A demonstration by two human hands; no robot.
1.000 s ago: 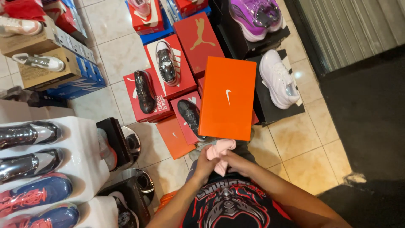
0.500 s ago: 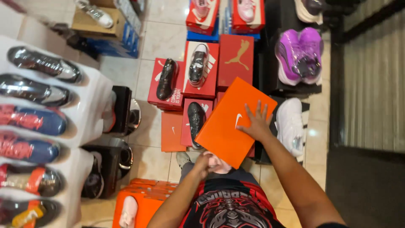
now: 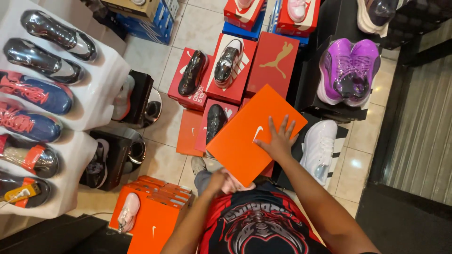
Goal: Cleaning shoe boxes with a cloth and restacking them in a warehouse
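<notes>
Here, right hand [image 3: 278,141] spread flat on the tilted orange shoebox lid [image 3: 254,134] above the lap, left hand [image 3: 220,180] closed on something pink beneath; likely light, stiff, smooth cardboard, best pinched at 1 edge.

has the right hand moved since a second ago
Yes. The right hand has left the left hand at the waist and now lies flat on the orange box lid.

Orange box lid [image 3: 245,136]: matt cardboard. Purple shoes [image 3: 349,70]: glossy plastic wrap.
</notes>
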